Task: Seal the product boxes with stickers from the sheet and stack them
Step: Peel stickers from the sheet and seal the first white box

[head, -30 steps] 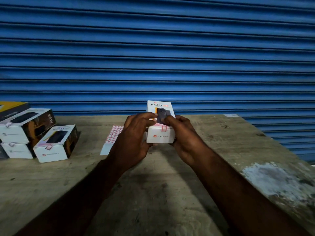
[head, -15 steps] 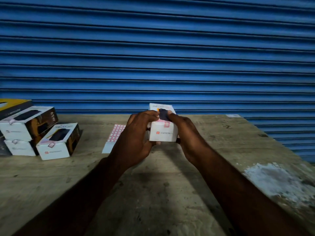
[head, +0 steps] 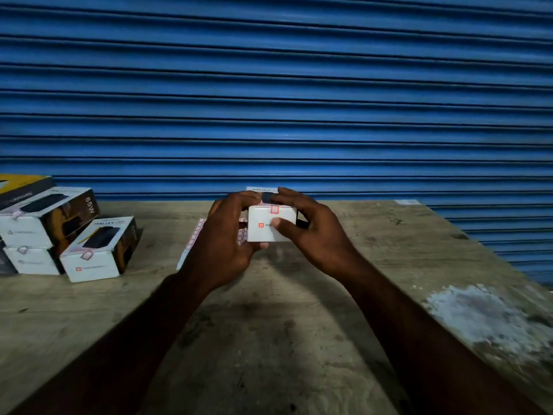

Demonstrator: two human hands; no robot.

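Head view, the only one. The box (head: 270,224) is held above the middle of the table (head: 269,339), near end face toward the camera. A red-bordered sticker (head: 274,209) is folded over its top near edge.

Judgement: the step in hand is pressing the seal down. To do it well, rub the sticker flat on both sides of the fold, keeping the flap shut, before the box goes to the stacked boxes (head: 28,229) at far left.

The left hand (head: 221,244) grips the box's left side, fingers curled over the top and beneath. The right hand (head: 314,232) clasps the right side, thumb on the near face. Whether a fingertip touches the sticker is unclear in the dim light.

The sticker sheet (head: 194,238) lies behind the left hand.
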